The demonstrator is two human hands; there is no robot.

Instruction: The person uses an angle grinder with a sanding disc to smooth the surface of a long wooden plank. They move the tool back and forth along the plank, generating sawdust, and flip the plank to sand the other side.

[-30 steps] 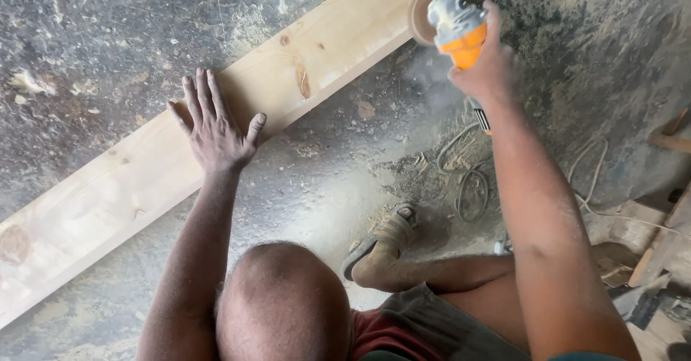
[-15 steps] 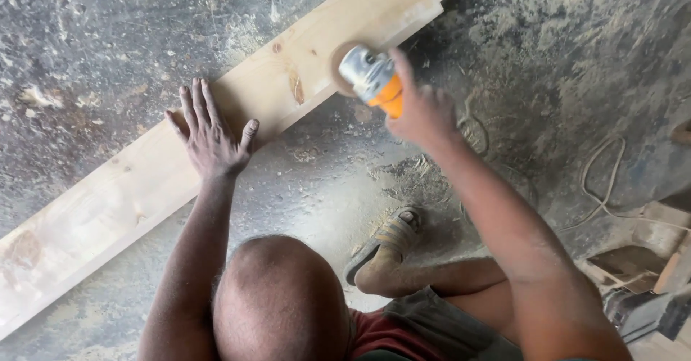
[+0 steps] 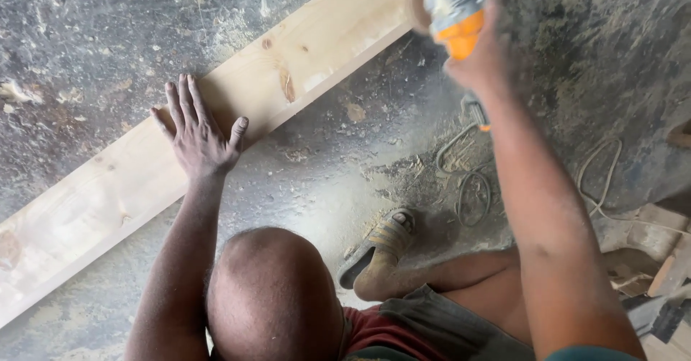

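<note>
The floor here is rough grey concrete (image 3: 93, 37), thick with pale sawdust and wood chips, and a haze of dust hangs near the upper right of the frame. Across it, running from the lower left corner up to the top centre, lies a long pale pine plank with brown knots (image 3: 317, 51), flat on the ground.

The left hand (image 3: 198, 134) rests palm down on the plank, left of centre in the frame, its fingers spread wide and flat, thumb angled out toward the near edge of the board. Nothing is gripped; it simply presses on the wood.

The right hand (image 3: 486, 55) is up at the top right, fingers wrapped tight around the body of an orange and grey handheld power sander (image 3: 452, 15). The tool's round disc sits at the far upper end of the plank, at its near edge; it is blurred, so I cannot tell whether it is touching the wood.

A thin light-coloured power cable (image 3: 468, 181) trails down from the tool and loops over the dusty floor in the right middle of the frame. Just below it, a foot in a worn tan sandal (image 3: 381, 246) is planted on the concrete. Offcuts of timber (image 3: 662, 260) lie at the lower right edge.
</note>
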